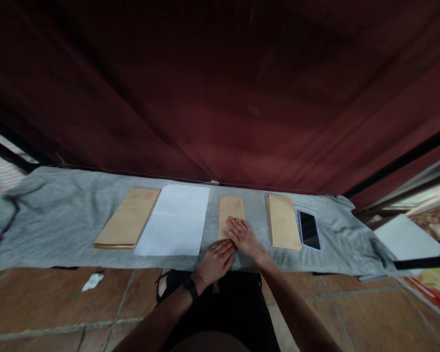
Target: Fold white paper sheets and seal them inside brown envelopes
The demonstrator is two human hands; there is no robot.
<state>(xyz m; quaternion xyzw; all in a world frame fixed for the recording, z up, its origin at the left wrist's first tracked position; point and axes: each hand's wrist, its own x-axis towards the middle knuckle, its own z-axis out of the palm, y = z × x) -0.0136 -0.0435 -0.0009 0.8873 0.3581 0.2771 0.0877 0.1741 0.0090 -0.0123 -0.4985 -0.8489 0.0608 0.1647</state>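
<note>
A narrow tan paper envelope (231, 203) lies upright before me on a grey cloth. My right hand (244, 238) rests palm down on its lower half, fingers stretched out. Beside it, my left hand (215, 260), with a dark watch (190, 288) at the wrist, touches the envelope's near end. The left fingers lie close together and slightly bent; its thumb is hidden. Both hands cover the envelope's near part. To the left are white paper sheets (176, 220) and a stack of tan envelopes (129, 217). A smaller stack of envelopes (284, 221) lies to the right.
A smartphone (309, 230) lies right of the smaller stack. The grey cloth (58, 215) covers a long narrow surface, backed by a dark red fabric panel (220, 107). Dark frame bars (403, 159) flank it. White scrap (93, 281) lies on the tiled floor (366, 313).
</note>
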